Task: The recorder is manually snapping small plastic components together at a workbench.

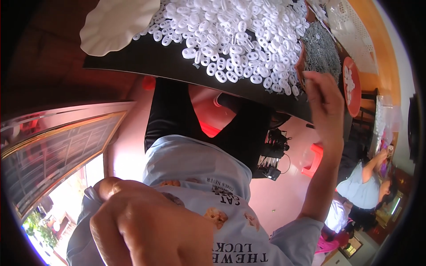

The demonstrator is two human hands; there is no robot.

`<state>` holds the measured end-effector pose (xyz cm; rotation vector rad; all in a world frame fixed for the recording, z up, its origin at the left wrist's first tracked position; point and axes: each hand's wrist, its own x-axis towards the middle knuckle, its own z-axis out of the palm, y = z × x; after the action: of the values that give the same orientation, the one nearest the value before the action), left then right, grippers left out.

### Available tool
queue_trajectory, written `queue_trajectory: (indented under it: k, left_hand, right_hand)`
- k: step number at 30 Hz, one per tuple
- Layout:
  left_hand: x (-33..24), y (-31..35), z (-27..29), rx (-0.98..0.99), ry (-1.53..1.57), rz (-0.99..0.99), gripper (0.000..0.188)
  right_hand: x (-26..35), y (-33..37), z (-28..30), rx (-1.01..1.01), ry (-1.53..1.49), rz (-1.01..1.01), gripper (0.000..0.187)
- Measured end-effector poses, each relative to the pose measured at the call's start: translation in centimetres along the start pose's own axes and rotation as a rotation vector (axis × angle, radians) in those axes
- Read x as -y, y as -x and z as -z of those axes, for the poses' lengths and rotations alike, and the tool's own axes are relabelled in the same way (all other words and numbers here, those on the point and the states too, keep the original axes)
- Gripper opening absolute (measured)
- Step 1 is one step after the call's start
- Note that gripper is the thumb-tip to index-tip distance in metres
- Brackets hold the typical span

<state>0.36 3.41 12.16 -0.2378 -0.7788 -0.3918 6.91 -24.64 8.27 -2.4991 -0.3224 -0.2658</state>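
Note:
My right hand [327, 99] is raised at the right end of the dark table, its fingers curled together beside a reddish-brown container of small grey screws [321, 44]. Whatever lies between those fingertips is too small to make out. A broad heap of white oval plastic pieces with two holes [230, 40] covers the tabletop to the left of that hand. Very large at the bottom, close to the camera, is my left hand [151, 226]; its fingers are hidden, and nothing held shows.
A cream scalloped tray [115, 26] overhangs the table's left edge. Right of the screws stands an orange-red dish [353, 88] with a few white pieces. Under the table are a red stool [313, 159] and black equipment [273, 150]. Another person [361, 186] sits at far right.

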Motion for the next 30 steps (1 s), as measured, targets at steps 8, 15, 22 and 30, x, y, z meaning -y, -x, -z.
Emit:
queue_trajectory:
  k: [8, 15, 22, 30]
  left_hand:
    - [-3.9, 3.1, 1.1, -0.408, -0.647, 0.592, 0.015]
    - [-0.8, 5.8, 8.1, -0.764, -0.701, 0.924, 0.010]
    - [-0.4, 6.4, 10.3, -0.801, -0.754, 0.813, 0.014]
    - [-0.5, 6.5, 10.9, -0.847, -0.763, 0.727, 0.012]
  right_hand:
    - [2.4, -2.9, -4.3, 0.127, 0.074, 0.229, 0.018]
    - [2.0, -6.1, -5.5, 0.202, 0.321, 0.290, 0.016]
    - [3.3, -7.7, -6.3, 0.211, 0.271, 0.227, 0.014]
    - [3.9, -8.3, -6.5, 0.211, 0.372, 0.213, 0.014]
